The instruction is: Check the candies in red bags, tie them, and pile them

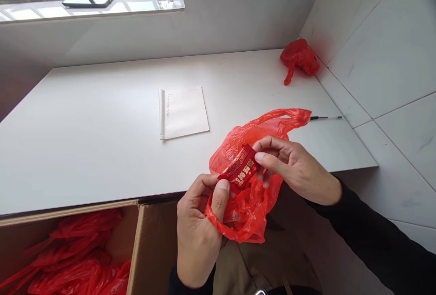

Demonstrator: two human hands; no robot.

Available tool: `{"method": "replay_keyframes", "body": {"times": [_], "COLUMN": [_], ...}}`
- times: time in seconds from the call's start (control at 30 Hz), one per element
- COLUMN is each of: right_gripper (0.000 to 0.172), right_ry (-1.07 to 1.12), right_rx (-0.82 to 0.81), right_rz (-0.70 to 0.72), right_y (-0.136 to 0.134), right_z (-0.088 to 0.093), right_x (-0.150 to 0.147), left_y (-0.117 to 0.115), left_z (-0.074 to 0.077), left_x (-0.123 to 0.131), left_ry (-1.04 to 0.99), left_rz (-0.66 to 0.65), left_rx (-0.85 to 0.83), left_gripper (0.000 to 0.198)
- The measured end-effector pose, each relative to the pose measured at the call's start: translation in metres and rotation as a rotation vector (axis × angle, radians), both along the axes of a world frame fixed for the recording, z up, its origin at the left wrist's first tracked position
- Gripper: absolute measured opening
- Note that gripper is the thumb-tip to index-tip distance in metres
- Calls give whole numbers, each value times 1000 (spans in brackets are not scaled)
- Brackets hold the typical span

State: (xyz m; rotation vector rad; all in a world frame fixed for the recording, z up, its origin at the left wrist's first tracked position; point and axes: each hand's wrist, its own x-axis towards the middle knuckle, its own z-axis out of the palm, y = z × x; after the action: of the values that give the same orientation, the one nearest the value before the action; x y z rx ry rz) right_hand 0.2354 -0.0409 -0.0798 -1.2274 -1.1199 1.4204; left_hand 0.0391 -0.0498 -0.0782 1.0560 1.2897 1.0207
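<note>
A small red packet with gold lettering (242, 168) is held between both hands just in front of the white table's near edge. My right hand (294, 168) pinches its upper right end. My left hand (199, 227) pinches its lower left end, and a thin red plastic bag (250, 204) hangs from that hand, its handle looped by the thumb. The bag's mouth spreads open behind the packet.
On the white table (85, 131) lie a white booklet (183, 112), a thin black pen (325, 117) and a bunched red bag (299, 58) by the tiled wall. A cardboard box (150, 240) at lower left holds several red bags. A phone (87, 0) rests on the windowsill.
</note>
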Motion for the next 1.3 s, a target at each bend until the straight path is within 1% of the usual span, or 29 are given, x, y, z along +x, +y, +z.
{"method": "replay_keyframes", "body": {"times": [0.13, 0.23, 0.3, 0.4, 0.47, 0.53, 0.6, 0.73, 0.83, 0.9, 1.0, 1.13, 1.2, 1.3], "right_gripper": [13, 13, 13, 11, 10, 9, 8, 8, 11, 12, 10, 11, 11, 10], "right_ry": [0, 7, -23, -198, -332, -399, -381, -263, -234, -207, -165, -99, -96, -101], "right_rx": [3, 2, 18, 140, 248, 308, 336, 379, 373, 351, 332, 320, 312, 298], "right_rz": [7, 16, -3, -96, -147, -162, -183, -232, -209, -190, -170, -139, -136, -142], "right_y": [0, 1, 1, 1, 0, -3, -7, -16, -19, -20, -19, -16, -14, -13], "right_z": [0, -1, -3, -6, -8, -9, -10, -12, -14, -14, -15, -15, -15, -13], "right_x": [-1, 0, 2, 6, 9, 10, 11, 13, 14, 15, 15, 14, 14, 12], "left_y": [-1, 0, 0, -2, -2, -2, 0, 4, 5, 5, 3, 1, 0, -1], "left_z": [0, -1, -1, 2, 3, 2, -1, -4, -5, -6, -10, -11, -7, 3], "left_x": [0, -1, -2, -4, -6, -9, -10, -9, -6, -4, -3, -3, -2, 3], "left_ry": [-8, -2, 7, 31, 33, 40, 63, 98, 108, 104, 48, -92, -124, -117], "left_rz": [-1, -51, -44, 36, 49, 26, -28, -161, -226, -245, -239, -218, -189, -101], "left_rx": [0, 24, 40, 35, 19, 14, 35, 63, 51, 39, 12, -70, -97, -108], "left_gripper": [27, 27, 25, 26, 30, 31, 30, 36, 39, 38, 32, 30, 29, 28]}}
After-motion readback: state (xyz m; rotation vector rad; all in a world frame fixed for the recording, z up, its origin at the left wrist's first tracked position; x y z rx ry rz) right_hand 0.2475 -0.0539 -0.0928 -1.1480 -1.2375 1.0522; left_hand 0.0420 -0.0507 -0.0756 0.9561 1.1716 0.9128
